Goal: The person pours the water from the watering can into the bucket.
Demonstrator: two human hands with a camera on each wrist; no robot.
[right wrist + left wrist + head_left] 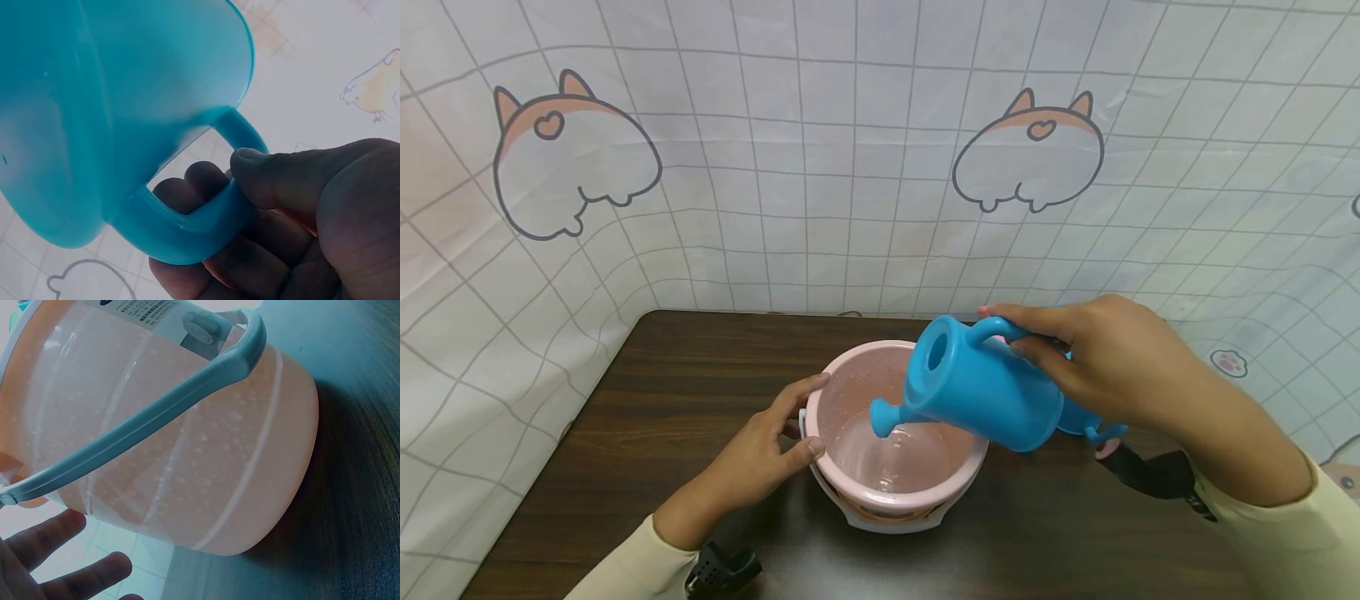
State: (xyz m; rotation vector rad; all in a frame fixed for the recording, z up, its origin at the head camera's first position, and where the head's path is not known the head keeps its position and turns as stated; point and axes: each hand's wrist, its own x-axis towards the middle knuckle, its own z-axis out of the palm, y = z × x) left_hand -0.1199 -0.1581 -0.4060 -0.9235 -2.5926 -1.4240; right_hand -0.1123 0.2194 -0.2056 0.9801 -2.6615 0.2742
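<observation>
A pink bucket (pixel 880 500) stands on the table, with a lowered handle (pixel 150 415) and bubble-like spots on its wall. My left hand (pixel 760 454) holds its rim at the left, thumb and index finger on the edge; other fingers (pixel 94 575) spread outside it. My right hand (pixel 1105 358) grips the handle of a blue watering can (pixel 985 392), thumb on top and fingers through the loop (pixel 206 231). The can is tilted, its spout head (pixel 885 417) over the bucket's inside. No stream shows. Shiny glints lie on the bucket's bottom.
Another blue object with a handle (pixel 1105 433) stands behind the watering can, mostly hidden. The dark wooden table (pixel 700 367) meets a white grid-patterned curtain (pixel 820 208) at its back and left.
</observation>
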